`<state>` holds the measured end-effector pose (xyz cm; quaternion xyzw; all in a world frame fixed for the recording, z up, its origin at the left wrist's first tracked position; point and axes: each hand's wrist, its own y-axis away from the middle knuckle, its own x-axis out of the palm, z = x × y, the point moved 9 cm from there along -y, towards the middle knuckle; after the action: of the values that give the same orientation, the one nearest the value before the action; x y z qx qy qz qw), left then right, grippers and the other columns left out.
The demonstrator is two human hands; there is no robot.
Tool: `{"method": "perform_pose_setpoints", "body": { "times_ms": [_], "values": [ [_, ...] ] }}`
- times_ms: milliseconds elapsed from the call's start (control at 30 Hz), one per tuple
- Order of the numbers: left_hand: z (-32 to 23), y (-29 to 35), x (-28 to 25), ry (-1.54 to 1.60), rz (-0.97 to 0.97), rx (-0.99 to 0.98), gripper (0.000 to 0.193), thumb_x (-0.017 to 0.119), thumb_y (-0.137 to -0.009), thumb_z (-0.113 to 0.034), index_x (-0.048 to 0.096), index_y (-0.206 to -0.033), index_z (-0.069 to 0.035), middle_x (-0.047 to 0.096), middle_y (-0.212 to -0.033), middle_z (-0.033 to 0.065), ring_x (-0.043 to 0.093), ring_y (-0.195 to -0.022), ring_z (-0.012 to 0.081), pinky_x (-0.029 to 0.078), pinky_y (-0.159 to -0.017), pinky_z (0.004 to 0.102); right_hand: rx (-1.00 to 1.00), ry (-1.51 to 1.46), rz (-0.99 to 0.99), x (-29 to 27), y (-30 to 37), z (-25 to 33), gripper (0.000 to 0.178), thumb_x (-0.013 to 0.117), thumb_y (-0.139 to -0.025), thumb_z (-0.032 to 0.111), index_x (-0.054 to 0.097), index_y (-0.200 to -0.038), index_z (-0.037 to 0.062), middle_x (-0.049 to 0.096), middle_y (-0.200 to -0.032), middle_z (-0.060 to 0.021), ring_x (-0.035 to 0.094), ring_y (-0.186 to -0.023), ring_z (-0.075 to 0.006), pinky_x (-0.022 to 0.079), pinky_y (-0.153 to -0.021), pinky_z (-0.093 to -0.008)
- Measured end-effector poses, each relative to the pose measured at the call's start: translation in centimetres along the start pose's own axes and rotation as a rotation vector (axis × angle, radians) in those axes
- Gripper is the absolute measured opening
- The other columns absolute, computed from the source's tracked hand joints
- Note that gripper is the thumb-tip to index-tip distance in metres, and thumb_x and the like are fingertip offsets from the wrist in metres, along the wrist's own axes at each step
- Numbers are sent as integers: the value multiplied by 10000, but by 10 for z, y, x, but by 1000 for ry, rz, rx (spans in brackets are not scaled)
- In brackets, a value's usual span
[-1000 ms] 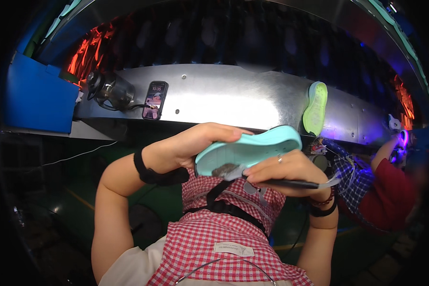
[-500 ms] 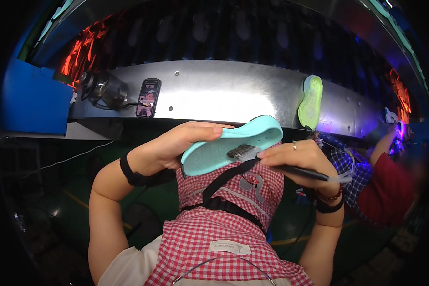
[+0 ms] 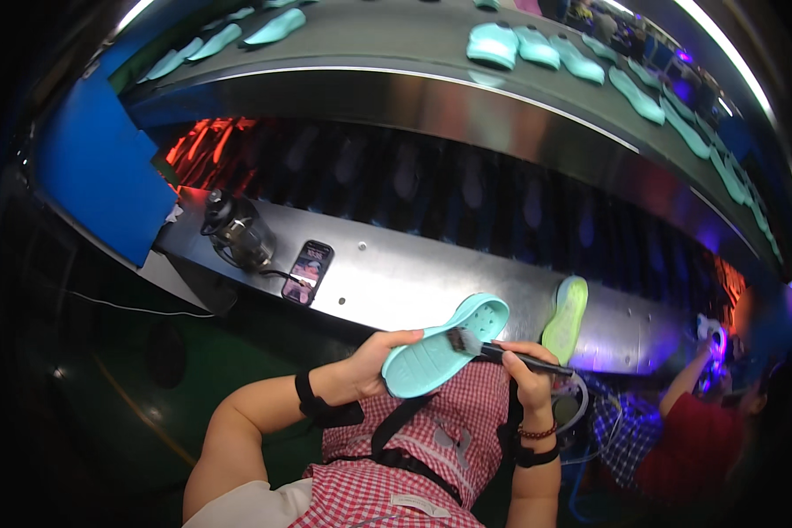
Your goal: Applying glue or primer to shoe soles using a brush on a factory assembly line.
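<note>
Wearing an apron (image 3: 361, 493) of red-and-white checked cloth, the person grips a moulded turquoise sole (image 3: 418, 365) in front of the chest, just off the near edge of the metal bench. The left hand (image 3: 368, 364) pinches its rounded end, thumb along the raised rim and the fingers partly hidden beneath. The sole is a shallow, smooth-walled trough, tilted so its ribbed inner face shows, with small holes toward the far end. The right hand (image 3: 531, 380) closes around the slim black handle of a brush (image 3: 537, 361); its short dark bristles, set in a pale base, lie over the inner face near the middle, though whether they touch it I cannot tell. A soft, clear tube (image 3: 581, 400) curves from the handle's end. Dark beads (image 3: 537, 432) and a black band (image 3: 537, 455) circle the right wrist; a wider black strap (image 3: 312, 400) wraps the left.

Beyond lies the bench (image 3: 405, 286), brushed bare metal with round bolt heads. A yellow-green sole (image 3: 565, 321) rests on it to the right; to the left are a flat, glossy phone (image 3: 308, 272) and a see-through, dark-lidded jug (image 3: 239, 236). A co-worker in a red top (image 3: 695, 444) sits off to the right. Farthest off, rows of turquoise soles (image 3: 493, 46) line a dull, dark belt (image 3: 387, 33).
</note>
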<state>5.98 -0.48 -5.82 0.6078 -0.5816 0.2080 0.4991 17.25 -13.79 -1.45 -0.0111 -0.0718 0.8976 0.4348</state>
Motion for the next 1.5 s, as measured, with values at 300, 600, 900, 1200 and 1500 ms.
{"method": "perform_pose_setpoints", "body": {
  "times_ms": [300, 600, 900, 1200, 1500],
  "values": [
    [-69, 4, 10, -62, 42, 328, 512, 424, -882, -262, 318, -1299, 14, 474, -1211, 170, 533, -1048, 246, 446, -889, 382, -34, -68, 84, 46, 2, 37, 168, 629, -685, -27, 634, -851, -48, 645, -820, -156, 575, -568, -157, 446, -520, -219],
    [-340, 20, 120, 164, 235, 887, 472, 319, -881, -422, 432, -1160, -58, 476, -1136, 148, 481, -1041, 322, 376, -854, 589, 178, -397, -204, -40, 10, -34, 315, 429, -905, 196, 544, -1005, -80, 460, -677, -2, 341, -519, -54, 253, -459, -161],
    [-378, -45, 153, -1413, -656, 1460, 494, 543, -760, -345, 519, -1134, -23, 494, -1120, 211, 486, -1035, 358, 381, -912, 415, 174, -397, -195, -60, -4, -84, 303, 442, -892, 173, 514, -1059, -69, 537, -852, -71, 481, -678, -122, 388, -565, -208],
    [-361, -60, 170, -1862, -528, 1258, 399, 604, -737, -330, 557, -1037, -72, 482, -1095, 171, 469, -1044, 331, 389, -877, 394, 207, -569, -302, -84, 22, -106, 257, 481, -867, 121, 525, -1041, -63, 564, -934, -109, 532, -738, -160, 441, -584, -229],
    [-321, 20, 99, -640, -679, 1698, 260, 566, -756, -146, 482, -964, -16, 492, -964, 121, 483, -910, 228, 411, -799, 351, 204, -713, -399, -78, 28, -93, 211, 500, -853, 100, 551, -978, -62, 592, -910, -134, 554, -720, -183, 463, -605, -251]
  ]
}}
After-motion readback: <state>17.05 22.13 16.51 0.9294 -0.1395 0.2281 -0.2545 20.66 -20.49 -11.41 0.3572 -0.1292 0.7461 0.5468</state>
